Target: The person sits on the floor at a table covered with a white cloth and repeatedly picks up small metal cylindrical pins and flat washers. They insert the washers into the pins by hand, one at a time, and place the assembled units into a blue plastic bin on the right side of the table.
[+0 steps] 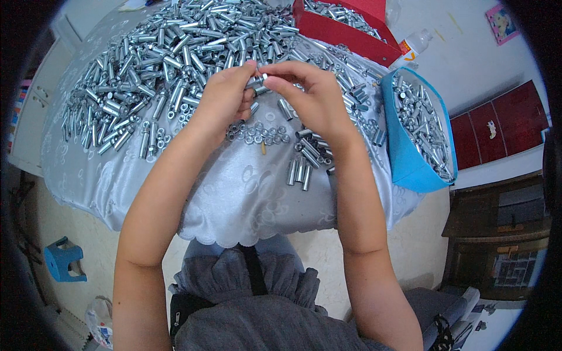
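Both my hands meet over the table in front of a large heap of silvery metal sleeve anchors (175, 55). My left hand (218, 99) is closed round a metal anchor bolt (256, 81), mostly hidden by the fingers. At the bolt's bright end, the thumb and forefinger of my right hand (321, 99) are pinched together; whether a small part sits between them I cannot make out. Below my hands lie several loose hex nuts (257, 136) and a flat washer (270, 116). Bare metal sleeves (300, 174) are grouped beneath my right wrist.
A pale patterned cloth (252, 202) covers the table. At the right edge stands a blue fabric bin (417, 175) full of anchors. Farther back are a red box (345, 36) of metal parts and a plastic bottle (417, 42). A blue stool (61, 259) stands on the floor at left.
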`<state>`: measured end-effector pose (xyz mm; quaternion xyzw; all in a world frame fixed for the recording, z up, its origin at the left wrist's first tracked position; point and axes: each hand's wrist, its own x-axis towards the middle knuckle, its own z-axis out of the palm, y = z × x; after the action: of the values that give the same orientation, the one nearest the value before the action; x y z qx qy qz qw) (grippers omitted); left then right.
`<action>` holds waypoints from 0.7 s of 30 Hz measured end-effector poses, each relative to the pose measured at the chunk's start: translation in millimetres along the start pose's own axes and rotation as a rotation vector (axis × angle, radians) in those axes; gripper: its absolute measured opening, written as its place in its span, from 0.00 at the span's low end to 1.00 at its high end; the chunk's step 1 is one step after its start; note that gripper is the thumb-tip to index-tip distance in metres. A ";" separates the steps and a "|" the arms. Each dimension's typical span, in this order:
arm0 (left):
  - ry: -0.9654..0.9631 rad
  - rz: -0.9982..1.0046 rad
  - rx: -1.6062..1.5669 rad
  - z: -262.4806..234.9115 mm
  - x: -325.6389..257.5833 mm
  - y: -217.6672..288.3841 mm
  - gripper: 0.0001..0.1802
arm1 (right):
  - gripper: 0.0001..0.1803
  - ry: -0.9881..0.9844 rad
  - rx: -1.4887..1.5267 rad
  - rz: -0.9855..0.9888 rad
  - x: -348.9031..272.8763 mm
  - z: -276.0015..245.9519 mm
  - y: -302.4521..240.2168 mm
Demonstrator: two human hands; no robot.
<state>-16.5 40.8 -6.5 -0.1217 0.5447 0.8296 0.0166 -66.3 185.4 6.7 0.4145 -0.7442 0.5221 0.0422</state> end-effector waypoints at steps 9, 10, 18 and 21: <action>-0.008 0.013 -0.043 -4.8 4.9 -0.1 0.14 | 0.12 -0.002 -0.031 0.063 0.9 -9.3 -6.8; -0.018 0.010 -0.039 -5.0 4.3 0.4 0.14 | 0.12 -0.010 -0.053 0.027 1.1 -10.0 -7.6; -0.024 -0.003 0.060 0.7 0.6 -0.8 0.13 | 0.11 -0.024 -0.140 -0.014 0.4 -9.2 0.4; -0.011 -0.002 0.061 3.7 -0.7 -3.7 0.13 | 0.13 -0.069 -0.108 0.067 -0.2 -11.0 -6.1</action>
<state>-15.9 45.8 -8.2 -0.1169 0.5693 0.8134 0.0242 -66.2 193.8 16.1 0.4042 -0.7857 0.4677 0.0216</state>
